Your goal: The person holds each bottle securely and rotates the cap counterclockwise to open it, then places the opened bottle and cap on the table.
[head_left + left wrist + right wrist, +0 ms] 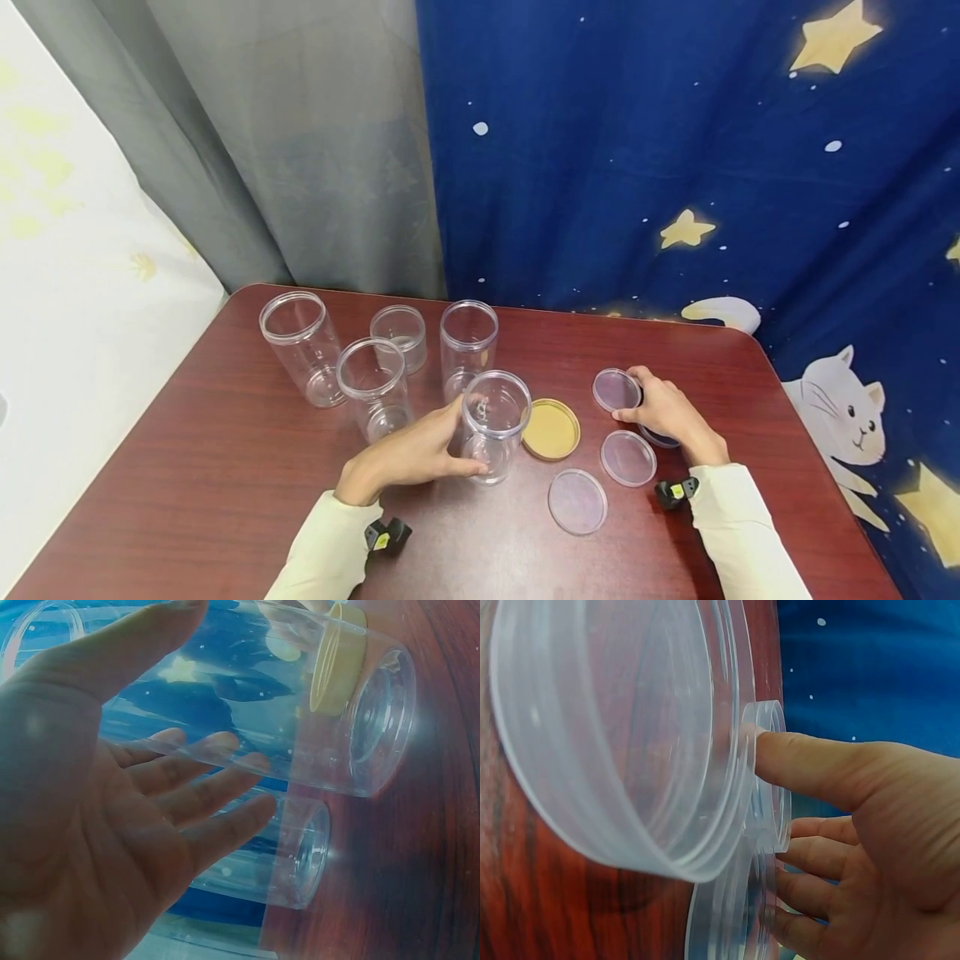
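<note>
My left hand (420,450) reaches around a tall clear plastic jar (504,421), thumb on the near side and fingers on the far side. The jar stands upright and has no lid on its rim. At the right, my right hand (667,408) pinches the edge of a round clear lid (615,392) between thumb and fingers. Another clear lid (660,437) lies partly hidden under that hand. Two more clear lids, one (628,458) close by and one (577,502) nearer the front, lie flat. A gold lid (551,429) lies just right of the held jar.
Further lidless clear jars stand to the left and behind: a tall one (303,350) at far left, another (375,396) by my left wrist, a short one (399,342) and a tall one (468,350) at the back. Curtains (562,167) hang behind the brown table (225,467).
</note>
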Motion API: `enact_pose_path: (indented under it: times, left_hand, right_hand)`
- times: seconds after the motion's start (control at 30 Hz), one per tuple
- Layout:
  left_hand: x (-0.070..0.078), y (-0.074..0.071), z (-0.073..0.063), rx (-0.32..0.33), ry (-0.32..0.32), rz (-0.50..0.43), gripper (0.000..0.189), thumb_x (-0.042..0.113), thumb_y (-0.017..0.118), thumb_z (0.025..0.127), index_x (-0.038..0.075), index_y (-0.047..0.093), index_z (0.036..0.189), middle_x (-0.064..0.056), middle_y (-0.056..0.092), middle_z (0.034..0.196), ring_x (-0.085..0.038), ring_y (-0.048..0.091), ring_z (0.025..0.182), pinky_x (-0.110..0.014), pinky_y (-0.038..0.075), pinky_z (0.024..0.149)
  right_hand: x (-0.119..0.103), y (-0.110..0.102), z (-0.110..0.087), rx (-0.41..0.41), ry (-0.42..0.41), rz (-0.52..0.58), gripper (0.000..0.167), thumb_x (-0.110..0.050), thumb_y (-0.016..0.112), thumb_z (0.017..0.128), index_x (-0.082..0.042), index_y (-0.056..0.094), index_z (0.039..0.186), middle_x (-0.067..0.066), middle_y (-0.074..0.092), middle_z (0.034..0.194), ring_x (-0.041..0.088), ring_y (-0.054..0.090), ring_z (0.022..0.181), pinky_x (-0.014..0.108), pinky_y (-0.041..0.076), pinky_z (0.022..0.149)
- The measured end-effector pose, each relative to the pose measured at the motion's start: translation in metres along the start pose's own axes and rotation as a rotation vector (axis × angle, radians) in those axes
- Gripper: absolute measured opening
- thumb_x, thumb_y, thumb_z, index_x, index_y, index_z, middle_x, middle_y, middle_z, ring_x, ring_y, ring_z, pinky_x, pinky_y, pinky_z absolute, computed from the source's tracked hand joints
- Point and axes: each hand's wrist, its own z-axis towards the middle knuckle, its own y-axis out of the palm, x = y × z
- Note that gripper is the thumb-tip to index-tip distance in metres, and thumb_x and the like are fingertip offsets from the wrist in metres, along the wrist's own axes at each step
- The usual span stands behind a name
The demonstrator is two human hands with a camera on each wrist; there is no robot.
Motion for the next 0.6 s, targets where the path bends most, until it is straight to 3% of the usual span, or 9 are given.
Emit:
enact_pose_path:
  times: [0.47, 0.6]
  left_hand:
    - [-0.002, -0.003, -0.010, 0.002, -0.026, 0.044, 0.092, 0.035, 0.080, 0.083, 0.005, 0.027, 0.152, -0.010, 0.047, 0.148, -0.019, 0.047, 0.134, -0.044, 0.037, 0.112]
    - [0.001, -0.003, -0.018, 0.008, -0.064, 0.064, 0.091, 0.032, 0.078, 0.086, 0.003, 0.023, 0.153, -0.014, 0.048, 0.147, -0.024, 0.050, 0.133, -0.044, 0.039, 0.111]
  right_hand:
    - [-0.007, 0.001, 0.008, -0.029, 0.009, -0.008, 0.074, -0.027, 0.085, 0.075, 0.006, 0.049, 0.131, 0.029, 0.065, 0.114, 0.043, 0.064, 0.097, 0.058, 0.049, 0.086]
    - [-0.007, -0.001, 0.007, -0.047, 0.010, -0.009, 0.076, -0.027, 0.085, 0.076, 0.007, 0.048, 0.132, 0.030, 0.063, 0.116, 0.045, 0.063, 0.099, 0.059, 0.049, 0.087]
